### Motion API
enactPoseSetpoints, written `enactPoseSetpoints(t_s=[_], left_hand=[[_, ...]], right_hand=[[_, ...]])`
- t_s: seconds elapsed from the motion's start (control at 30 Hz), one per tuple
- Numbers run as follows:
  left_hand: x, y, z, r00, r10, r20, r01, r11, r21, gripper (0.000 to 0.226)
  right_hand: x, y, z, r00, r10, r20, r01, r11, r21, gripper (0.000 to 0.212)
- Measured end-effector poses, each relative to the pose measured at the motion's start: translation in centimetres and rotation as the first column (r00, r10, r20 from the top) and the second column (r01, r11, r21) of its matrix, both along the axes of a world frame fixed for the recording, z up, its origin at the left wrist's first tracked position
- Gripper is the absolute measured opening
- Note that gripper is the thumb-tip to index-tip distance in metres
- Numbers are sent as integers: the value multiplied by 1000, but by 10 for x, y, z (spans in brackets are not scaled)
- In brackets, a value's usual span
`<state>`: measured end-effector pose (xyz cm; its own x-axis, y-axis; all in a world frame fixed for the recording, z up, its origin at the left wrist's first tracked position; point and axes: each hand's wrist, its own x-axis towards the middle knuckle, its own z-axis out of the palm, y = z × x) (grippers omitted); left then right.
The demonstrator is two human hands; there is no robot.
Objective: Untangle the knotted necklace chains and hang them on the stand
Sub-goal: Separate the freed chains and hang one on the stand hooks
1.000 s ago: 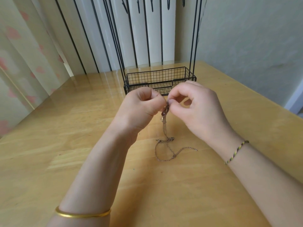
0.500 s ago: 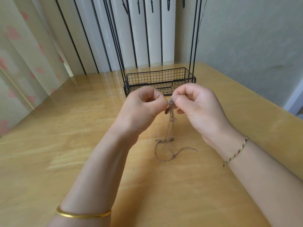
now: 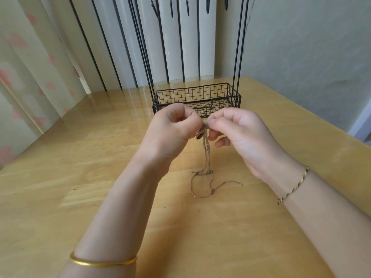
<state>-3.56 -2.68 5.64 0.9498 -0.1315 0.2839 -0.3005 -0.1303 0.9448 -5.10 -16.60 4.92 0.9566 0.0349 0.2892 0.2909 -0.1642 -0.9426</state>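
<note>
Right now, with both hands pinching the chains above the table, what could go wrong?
1. The left hand and right hand pinch the chains close together at the tangle; a hard pull apart may tighten it or snap a thin link.
2. The loose end lies looped on the table; lifting it could snag a fresh tangle.
3. The stand sits just behind the hands; a jerk might knock it.

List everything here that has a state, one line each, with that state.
left hand: pinches the chains' top end.
right hand: pinches the same spot.
necklace chains: bunched together, top lifted, lower end lying on the table, not yet hung.
stand: upright, nothing visible in its basket.
hooks: bare.
gold bangle: on the left wrist.
braided bracelet: on the right wrist.
</note>
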Motion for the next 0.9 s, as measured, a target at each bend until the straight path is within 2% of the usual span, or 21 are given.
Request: enactPoseSetpoints(t_s=[0.17,0.43,0.67,0.8,0.9], left_hand=[[0,-1,0,1000,7,2,-7,1000,-8,4],[0,-1,0,1000,25,15,-25,999,20,8],[-4,-4,1,999,22,30,-25,994,111,15],[-4,-4,1,997,79,18,-81,992,95,15],[-7,-6,1,998,56,1,-56,988,146,12]], right_hand=[[-1,-1,1,1000,11,-2,-11,1000,17,14],[1,-3,0,987,-59,147,73,993,-88,9],[3,-2,-3,911,-135,389,256,925,-279,10],[2,-1,-1,939,-90,331,178,953,-247,13],[3,-1,-2,939,-142,313,223,945,-241,14]])
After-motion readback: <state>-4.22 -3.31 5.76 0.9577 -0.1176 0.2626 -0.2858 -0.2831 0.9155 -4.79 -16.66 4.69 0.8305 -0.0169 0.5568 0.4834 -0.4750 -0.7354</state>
